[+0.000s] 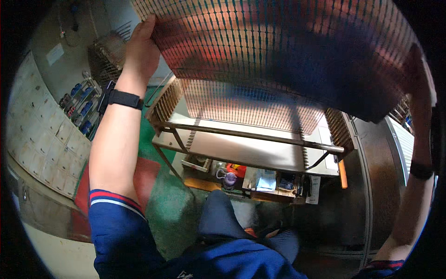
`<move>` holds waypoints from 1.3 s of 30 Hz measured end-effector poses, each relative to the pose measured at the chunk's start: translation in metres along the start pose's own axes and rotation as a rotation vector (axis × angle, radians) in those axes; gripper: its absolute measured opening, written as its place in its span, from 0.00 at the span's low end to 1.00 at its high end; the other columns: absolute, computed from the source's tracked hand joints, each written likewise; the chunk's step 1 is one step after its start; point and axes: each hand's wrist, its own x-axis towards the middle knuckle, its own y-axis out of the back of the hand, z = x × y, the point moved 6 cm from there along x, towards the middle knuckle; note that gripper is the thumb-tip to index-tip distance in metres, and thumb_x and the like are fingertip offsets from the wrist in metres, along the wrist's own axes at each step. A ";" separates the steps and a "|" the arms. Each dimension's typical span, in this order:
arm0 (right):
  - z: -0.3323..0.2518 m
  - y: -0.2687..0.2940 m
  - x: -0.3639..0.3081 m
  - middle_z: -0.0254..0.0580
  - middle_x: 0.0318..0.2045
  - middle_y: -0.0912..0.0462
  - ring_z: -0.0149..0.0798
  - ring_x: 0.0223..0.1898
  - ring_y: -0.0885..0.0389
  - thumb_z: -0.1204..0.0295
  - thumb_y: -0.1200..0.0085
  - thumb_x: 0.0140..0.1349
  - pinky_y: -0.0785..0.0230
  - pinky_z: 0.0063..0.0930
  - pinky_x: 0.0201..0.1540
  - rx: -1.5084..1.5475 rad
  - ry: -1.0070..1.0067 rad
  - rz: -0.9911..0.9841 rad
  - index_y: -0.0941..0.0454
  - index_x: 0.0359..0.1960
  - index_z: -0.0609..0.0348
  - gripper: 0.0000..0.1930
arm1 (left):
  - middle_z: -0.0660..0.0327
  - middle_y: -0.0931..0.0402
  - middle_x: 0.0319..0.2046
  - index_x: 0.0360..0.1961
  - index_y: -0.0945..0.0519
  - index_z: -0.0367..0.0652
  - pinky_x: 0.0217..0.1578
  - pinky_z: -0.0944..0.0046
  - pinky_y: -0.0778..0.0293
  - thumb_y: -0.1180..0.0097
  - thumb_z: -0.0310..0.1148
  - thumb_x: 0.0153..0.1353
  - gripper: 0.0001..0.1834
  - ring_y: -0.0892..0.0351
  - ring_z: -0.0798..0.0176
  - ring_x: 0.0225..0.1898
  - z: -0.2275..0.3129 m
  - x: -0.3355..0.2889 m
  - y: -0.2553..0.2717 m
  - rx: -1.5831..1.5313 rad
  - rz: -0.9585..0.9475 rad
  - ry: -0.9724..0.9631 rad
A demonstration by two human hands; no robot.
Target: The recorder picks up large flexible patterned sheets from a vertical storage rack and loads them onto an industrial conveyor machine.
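Raised in front of me is a large, shiny copper-coloured sheet (223, 44) with a grid of small dark marks; its top runs out of view. My left hand (141, 49) grips its left edge, thumb on the near face. At the far right, my right hand (418, 76) is at the opposite edge, dark and partly cut by the picture's rim, its fingers hard to make out. Below and behind the sheet stands a metal rack (251, 136) with slotted sides. A second gridded sheet (232, 114) stands upright in it.
Under the rack's white shelf, an open drawer (197, 162), a purple jug-like container (227, 177) and a tray with blue papers (265, 180) sit low down. Pale lockers (46, 135) line the left wall. A shelf of blue items (83, 109) stands beyond them. A dark metal surface (381, 153) lies right.
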 end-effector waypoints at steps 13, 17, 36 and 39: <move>-0.029 -0.171 -0.028 0.23 0.30 0.25 0.25 0.33 0.23 0.53 0.46 0.73 0.27 0.25 0.40 0.663 -0.321 -0.241 0.21 0.37 0.44 0.12 | 0.54 0.19 0.49 0.55 0.25 0.36 0.56 0.54 0.22 0.46 0.43 0.74 0.20 0.18 0.58 0.52 -0.071 0.011 0.034 -0.031 0.207 0.109; 0.006 -0.185 -0.019 0.39 0.43 0.14 0.37 0.44 0.16 0.54 0.51 0.74 0.23 0.36 0.50 0.662 -0.337 -0.205 0.20 0.51 0.58 0.20 | 0.53 0.17 0.46 0.49 0.22 0.37 0.54 0.54 0.20 0.47 0.43 0.75 0.18 0.16 0.58 0.49 -0.086 0.011 0.024 0.083 0.172 0.138; 0.005 -0.206 -0.048 0.31 0.27 0.21 0.32 0.29 0.25 0.52 0.42 0.68 0.35 0.31 0.32 0.713 -0.322 0.017 0.19 0.33 0.49 0.15 | 0.55 0.23 0.50 0.50 0.32 0.42 0.55 0.49 0.20 0.51 0.42 0.77 0.14 0.20 0.59 0.53 -0.072 0.003 0.037 0.296 0.269 0.105; 0.074 -0.175 -0.010 0.34 0.40 0.14 0.33 0.41 0.15 0.49 0.48 0.71 0.21 0.35 0.47 0.538 -0.308 -0.251 0.19 0.47 0.48 0.18 | 0.55 0.24 0.47 0.46 0.34 0.44 0.52 0.52 0.19 0.45 0.47 0.73 0.19 0.20 0.60 0.50 -0.076 0.001 -0.007 0.507 0.319 0.140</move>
